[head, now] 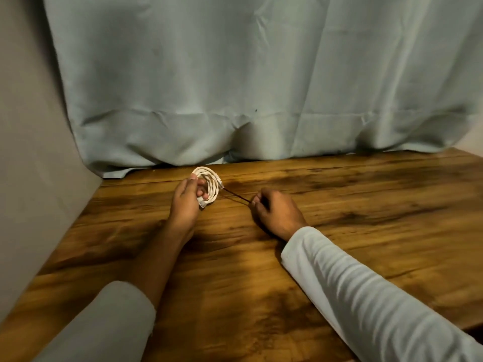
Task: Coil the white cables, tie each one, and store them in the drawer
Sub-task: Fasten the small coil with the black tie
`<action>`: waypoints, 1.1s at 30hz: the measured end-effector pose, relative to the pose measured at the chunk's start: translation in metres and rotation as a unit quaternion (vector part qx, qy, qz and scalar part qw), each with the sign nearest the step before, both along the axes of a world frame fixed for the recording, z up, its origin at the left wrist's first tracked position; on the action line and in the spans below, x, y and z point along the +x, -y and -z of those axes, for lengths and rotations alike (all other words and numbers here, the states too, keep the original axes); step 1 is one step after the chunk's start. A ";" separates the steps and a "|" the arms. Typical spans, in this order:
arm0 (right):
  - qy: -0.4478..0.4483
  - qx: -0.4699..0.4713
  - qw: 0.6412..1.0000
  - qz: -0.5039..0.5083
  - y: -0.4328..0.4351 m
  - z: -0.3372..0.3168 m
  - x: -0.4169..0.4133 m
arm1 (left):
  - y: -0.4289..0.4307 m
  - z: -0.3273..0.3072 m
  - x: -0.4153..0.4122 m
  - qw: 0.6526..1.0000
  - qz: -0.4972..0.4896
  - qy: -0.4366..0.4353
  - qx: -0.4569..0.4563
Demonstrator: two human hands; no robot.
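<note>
A white cable is wound into a small coil and stands upright in my left hand, thumb on its top and fingers through the middle. A thin dark band runs stretched from the coil's right side to my right hand, whose fingertips pinch its far end just above the wooden table. A white connector end shows at the coil's bottom edge. No drawer is in view.
A pale blue cloth hangs behind the table and rests on its back edge. A grey wall panel borders the table on the left. Both forearms in white sleeves lie over the tabletop.
</note>
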State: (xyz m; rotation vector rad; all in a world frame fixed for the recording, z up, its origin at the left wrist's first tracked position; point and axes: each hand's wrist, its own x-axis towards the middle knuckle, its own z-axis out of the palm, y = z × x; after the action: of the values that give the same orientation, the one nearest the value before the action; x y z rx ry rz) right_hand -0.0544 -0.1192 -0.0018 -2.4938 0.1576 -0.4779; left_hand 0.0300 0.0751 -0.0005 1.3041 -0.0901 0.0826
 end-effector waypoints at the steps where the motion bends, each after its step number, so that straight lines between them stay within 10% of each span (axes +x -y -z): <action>1: 0.002 0.010 1.000 0.005 0.006 0.001 -0.003 | 0.012 0.000 0.000 1.000 0.006 0.002 0.001; 14: 0.073 0.173 0.980 0.060 0.054 0.011 -0.008 | 0.137 0.012 -0.008 0.996 0.053 0.029 0.066; 33: 0.167 0.507 0.846 0.016 0.055 0.003 -0.007 | 0.166 0.027 -0.007 0.976 0.097 0.086 0.175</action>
State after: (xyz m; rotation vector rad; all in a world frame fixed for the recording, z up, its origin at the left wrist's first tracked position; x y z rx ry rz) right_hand -0.0617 -0.1738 -0.0046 -1.3474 0.2359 -0.6224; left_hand 0.0226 -0.0910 -0.0272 1.6311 -0.3940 0.0130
